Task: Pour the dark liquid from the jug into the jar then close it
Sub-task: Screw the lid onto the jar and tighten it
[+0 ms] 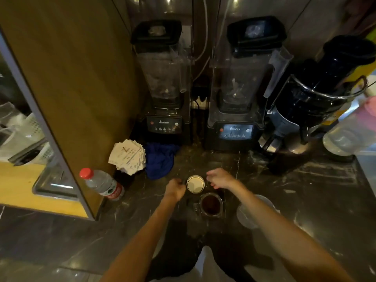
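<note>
A jar with a pale round lid [195, 184] stands on the dark marble counter [305, 190] in the middle of the view. My left hand [175, 189] is curled against the jar's left side. My right hand [220, 178] hovers just right of the lid with fingers loosely apart, touching nothing that I can see. Right in front of the jar sits a small clear jug [210, 204] with a handle on its left and dark liquid in it.
Two blenders [162, 82] [242, 88] stand at the back, with a dark juicer [317, 94] to their right. A blue cloth [159, 159], a paper stack [128, 155] and a red-capped water bottle [101, 184] lie left. A clear plastic cup [247, 216] sits under my right forearm.
</note>
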Demonstrator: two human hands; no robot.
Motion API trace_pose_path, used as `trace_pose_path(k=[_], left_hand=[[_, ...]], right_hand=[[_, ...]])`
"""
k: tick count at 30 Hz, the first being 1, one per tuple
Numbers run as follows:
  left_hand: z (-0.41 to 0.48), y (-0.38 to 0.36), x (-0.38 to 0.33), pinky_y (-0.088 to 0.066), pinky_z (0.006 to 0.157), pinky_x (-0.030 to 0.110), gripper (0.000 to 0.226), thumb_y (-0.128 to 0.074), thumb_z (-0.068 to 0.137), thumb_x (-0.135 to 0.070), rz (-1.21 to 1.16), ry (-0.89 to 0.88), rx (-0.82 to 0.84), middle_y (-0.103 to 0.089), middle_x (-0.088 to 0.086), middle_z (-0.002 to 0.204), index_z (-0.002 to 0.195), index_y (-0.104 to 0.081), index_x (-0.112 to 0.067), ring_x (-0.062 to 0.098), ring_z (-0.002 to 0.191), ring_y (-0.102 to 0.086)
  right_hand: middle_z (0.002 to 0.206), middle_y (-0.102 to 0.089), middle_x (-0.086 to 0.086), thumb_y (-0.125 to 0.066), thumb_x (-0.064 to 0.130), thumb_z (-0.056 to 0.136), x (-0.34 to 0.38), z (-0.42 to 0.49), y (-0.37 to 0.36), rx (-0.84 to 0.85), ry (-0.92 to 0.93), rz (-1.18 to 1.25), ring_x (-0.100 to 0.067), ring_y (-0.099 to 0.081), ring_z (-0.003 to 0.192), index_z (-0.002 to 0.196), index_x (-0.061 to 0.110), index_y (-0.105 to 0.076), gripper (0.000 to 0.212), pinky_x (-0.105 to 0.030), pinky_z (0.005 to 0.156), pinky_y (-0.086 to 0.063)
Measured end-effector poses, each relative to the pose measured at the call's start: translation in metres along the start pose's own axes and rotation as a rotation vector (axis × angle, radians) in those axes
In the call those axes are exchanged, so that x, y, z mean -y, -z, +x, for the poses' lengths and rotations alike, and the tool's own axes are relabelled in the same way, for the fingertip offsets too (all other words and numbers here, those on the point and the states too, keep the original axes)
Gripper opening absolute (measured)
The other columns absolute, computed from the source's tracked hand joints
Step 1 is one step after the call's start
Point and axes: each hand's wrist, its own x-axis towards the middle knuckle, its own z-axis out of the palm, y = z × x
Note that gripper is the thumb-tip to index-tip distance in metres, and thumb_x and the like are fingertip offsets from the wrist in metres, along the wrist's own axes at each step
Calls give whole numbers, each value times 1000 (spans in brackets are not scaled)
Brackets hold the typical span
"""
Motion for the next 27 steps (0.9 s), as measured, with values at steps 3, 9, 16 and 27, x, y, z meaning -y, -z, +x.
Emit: trace_pose_path(k=[3, 9, 16, 27], left_hand=[[5, -15, -3, -50, 99, 37, 30, -56, 96, -6, -37, 64, 21, -65, 14, 123, 126, -61, -6, 29, 113, -62], [9, -27, -11, -55, 95, 42, 39, -62, 93, 0, -179, 35, 76, -65, 15, 124, 131, -59, -6, 27, 109, -64], [-33, 7, -60, -59, 74, 23, 58, -79, 81, -3, -340, -247, 250, -65, 7, 120, 133, -55, -12, 18, 108, -66], [-125, 4, -59, -58, 63, 23, 51, -84, 70, -51, 20, -476, 173, -57, -6, 109, 106, -51, -38, 9, 86, -67]], right_hand=[[140, -52, -11, -46, 24, 105, -1, 19, -21, 10, -86, 71, -25, -58, 114, 149, 13, -38, 46, -33, 92, -50], [132, -60, -8, -52, 1, 98, -13, 23, -19, 60, -38, 292, -23, -55, 122, 138, 15, -54, 43, -34, 96, -51], [132, -58, -1, -71, 15, 87, -22, -30, 11, -111, 322, 514, -15, -56, 120, 143, 26, -50, 60, -43, 104, -47], [145, -52, -15, -57, 9, 95, -42, -132, -23, 64, 515, 1253, -30, -47, 135, 148, 15, -42, 55, -37, 103, -47]])
